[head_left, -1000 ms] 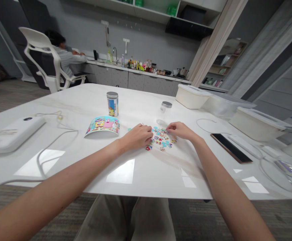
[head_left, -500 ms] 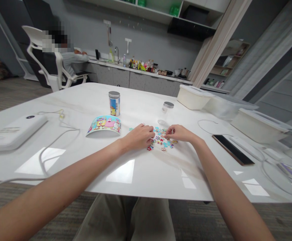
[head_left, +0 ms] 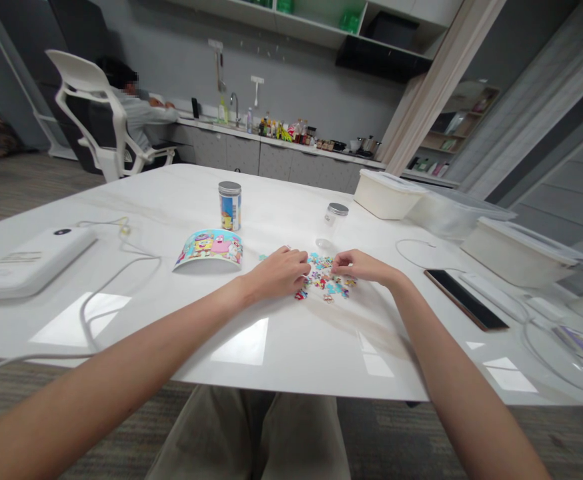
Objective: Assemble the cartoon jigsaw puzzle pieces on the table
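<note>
A loose cluster of small, colourful jigsaw pieces (head_left: 325,280) lies on the white table top (head_left: 291,347). My left hand (head_left: 280,273) rests at the cluster's left side, fingers curled down over its edge. My right hand (head_left: 360,265) reaches in from the right, its fingertips at the pieces. Whether either hand holds a piece is hidden. Left of the cluster lies a curved cartoon picture card (head_left: 209,249). Behind it stands a lidded cylindrical jar (head_left: 229,206) with a printed label. A small clear jar (head_left: 332,222) with a metal lid stands beyond the pieces.
A black phone (head_left: 465,300) and white cable lie on the right. White lidded tubs (head_left: 516,252) stand at the far right. A white flat box (head_left: 31,262) sits left. A seated person (head_left: 139,113) works at the back counter.
The view has levelled and shifted slightly. Both hands stay at the pieces, with only small finger movements and no clear change in what they touch.
</note>
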The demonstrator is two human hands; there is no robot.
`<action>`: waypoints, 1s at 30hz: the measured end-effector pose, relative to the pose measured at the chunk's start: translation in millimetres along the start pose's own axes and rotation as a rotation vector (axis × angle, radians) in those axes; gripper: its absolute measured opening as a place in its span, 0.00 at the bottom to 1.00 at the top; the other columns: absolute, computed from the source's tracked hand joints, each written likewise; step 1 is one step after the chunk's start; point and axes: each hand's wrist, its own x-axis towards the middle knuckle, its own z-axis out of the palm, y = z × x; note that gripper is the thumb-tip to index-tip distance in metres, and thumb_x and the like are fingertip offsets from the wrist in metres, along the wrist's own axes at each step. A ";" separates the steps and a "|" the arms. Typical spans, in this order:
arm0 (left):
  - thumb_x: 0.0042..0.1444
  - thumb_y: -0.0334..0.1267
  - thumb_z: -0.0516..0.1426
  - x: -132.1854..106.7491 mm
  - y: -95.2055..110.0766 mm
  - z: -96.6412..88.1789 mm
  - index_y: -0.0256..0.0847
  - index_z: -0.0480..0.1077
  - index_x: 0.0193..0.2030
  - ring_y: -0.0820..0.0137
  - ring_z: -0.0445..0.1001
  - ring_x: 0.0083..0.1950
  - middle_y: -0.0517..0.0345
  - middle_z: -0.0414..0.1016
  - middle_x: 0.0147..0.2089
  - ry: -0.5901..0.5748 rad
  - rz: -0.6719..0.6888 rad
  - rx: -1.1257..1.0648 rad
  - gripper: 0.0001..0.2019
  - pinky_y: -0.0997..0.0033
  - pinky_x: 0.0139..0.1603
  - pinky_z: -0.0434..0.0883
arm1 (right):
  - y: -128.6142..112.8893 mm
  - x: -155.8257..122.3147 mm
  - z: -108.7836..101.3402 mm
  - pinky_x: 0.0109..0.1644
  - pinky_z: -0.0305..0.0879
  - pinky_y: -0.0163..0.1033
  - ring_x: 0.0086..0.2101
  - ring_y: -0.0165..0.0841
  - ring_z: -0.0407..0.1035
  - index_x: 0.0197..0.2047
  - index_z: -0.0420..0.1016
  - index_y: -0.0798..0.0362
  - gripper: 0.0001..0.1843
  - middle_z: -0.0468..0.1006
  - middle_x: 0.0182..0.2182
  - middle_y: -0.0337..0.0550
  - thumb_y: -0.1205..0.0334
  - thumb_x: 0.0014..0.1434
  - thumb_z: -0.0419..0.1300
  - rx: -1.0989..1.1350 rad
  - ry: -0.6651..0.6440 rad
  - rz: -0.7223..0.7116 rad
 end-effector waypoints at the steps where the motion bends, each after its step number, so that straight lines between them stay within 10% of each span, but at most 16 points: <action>1: 0.59 0.32 0.53 0.0 0.4 -0.5 0.39 0.72 0.36 0.66 0.71 0.43 0.53 0.73 0.42 -0.002 0.000 0.000 0.06 0.66 0.45 0.61 | 0.9 0.6 0.0 0.28 0.54 0.34 0.24 0.27 0.59 0.28 0.72 0.56 0.17 0.70 0.22 0.38 0.49 0.48 0.63 0.011 0.001 0.005; 13: 0.59 0.32 0.53 0.2 2.3 -4.5 0.40 0.71 0.37 0.66 0.71 0.43 0.53 0.73 0.43 -0.004 -0.007 -0.002 0.06 0.66 0.44 0.61 | 4.1 6.3 2.0 0.36 0.63 0.38 0.31 0.33 0.66 0.31 0.74 0.54 0.10 0.74 0.30 0.43 0.55 0.54 0.60 -0.184 0.440 -0.285; 20: 0.62 0.34 0.52 0.6 -0.3 -6.5 0.39 0.72 0.38 0.65 0.72 0.43 0.51 0.74 0.44 -0.016 -0.025 0.038 0.08 0.65 0.45 0.61 | 3.8 3.9 5.6 0.40 0.65 0.37 0.31 0.32 0.68 0.31 0.79 0.53 0.07 0.73 0.31 0.42 0.62 0.53 0.61 -0.300 0.169 -0.283; 30: 0.56 0.21 0.48 -17.6 -40.0 -42.1 0.34 0.74 0.36 0.60 0.76 0.39 0.44 0.77 0.37 -0.211 -0.250 0.427 0.14 0.59 0.44 0.59 | 5.6 6.7 6.2 0.47 0.67 0.40 0.39 0.35 0.71 0.38 0.77 0.53 0.09 0.74 0.40 0.47 0.63 0.58 0.56 -0.337 0.276 -0.272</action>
